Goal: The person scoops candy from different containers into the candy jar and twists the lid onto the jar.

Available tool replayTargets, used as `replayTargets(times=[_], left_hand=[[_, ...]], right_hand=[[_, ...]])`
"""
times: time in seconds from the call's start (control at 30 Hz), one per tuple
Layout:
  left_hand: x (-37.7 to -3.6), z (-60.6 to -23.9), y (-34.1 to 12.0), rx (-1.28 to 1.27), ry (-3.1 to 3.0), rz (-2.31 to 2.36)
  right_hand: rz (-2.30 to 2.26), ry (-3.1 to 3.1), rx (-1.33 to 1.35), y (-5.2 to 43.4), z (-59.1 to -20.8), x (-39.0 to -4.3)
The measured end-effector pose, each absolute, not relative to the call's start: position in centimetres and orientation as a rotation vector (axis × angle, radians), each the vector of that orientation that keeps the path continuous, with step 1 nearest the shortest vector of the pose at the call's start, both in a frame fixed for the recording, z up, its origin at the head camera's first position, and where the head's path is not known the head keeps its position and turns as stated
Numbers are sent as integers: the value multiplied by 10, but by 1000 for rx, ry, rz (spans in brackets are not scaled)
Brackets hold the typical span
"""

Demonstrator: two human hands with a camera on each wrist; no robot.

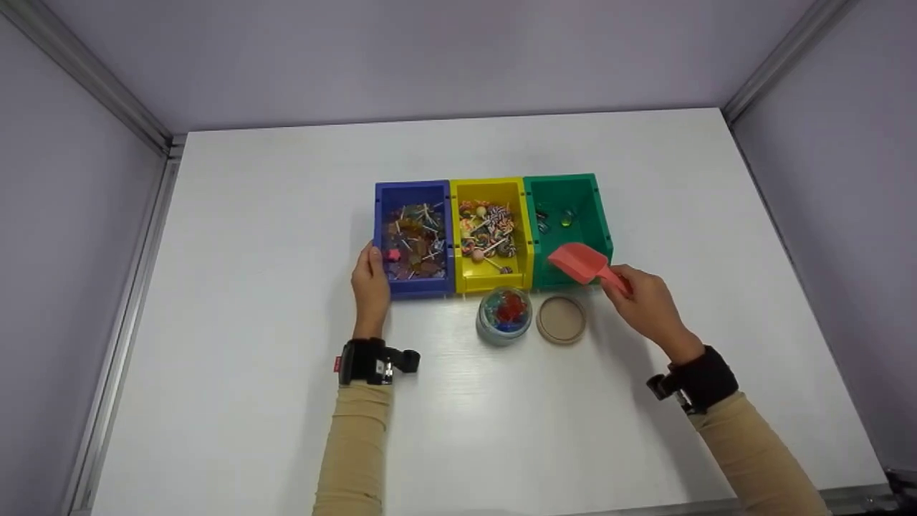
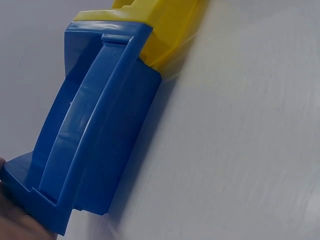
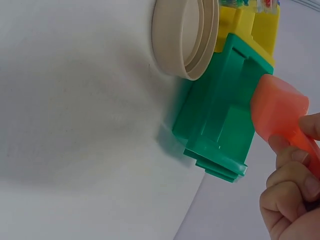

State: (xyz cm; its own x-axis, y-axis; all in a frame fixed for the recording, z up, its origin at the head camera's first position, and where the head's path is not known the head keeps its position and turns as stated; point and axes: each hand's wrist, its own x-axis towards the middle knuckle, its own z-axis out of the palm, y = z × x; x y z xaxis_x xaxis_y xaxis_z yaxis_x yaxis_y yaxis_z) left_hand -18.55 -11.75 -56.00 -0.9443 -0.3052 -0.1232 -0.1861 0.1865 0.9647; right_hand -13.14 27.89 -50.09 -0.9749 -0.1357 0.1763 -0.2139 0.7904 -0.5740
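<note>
My right hand (image 1: 645, 301) grips the handle of a pink-red plastic scoop (image 1: 579, 262), which is over the front of the green bin (image 1: 603, 215). In the right wrist view, curled fingers (image 3: 290, 182) wrap the scoop's handle. My left hand (image 1: 371, 290) holds the left wall of the blue bin (image 1: 413, 290), with a fingertip at the rim in the left wrist view. Clear, glassy-looking pieces and white sticks (image 1: 415, 240) fill the blue bin. Lollipops (image 1: 491, 229) lie in the yellow bin (image 1: 494, 282). A few shiny pieces (image 1: 566, 218) sit in the green bin.
In front of the bins stands an uncovered glass jar (image 1: 496, 333) with red, blue and clear pieces inside. Beside it on the white table (image 1: 458, 430) lies a round beige lid (image 1: 562, 319). The three bins stand joined in a row. Pale walls border the table's back and sides.
</note>
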Motion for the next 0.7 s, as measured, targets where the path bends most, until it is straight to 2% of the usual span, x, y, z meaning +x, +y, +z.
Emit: replayTargets(times=[0.47, 0.7], left_hand=[[-186, -563, -117, 474, -2328, -1856], [-186, -561, -116, 473, -2303, -1864]], right_hand=[[897, -2838, 84, 266, -521, -144], [911, -2812, 78, 262, -530, -148]])
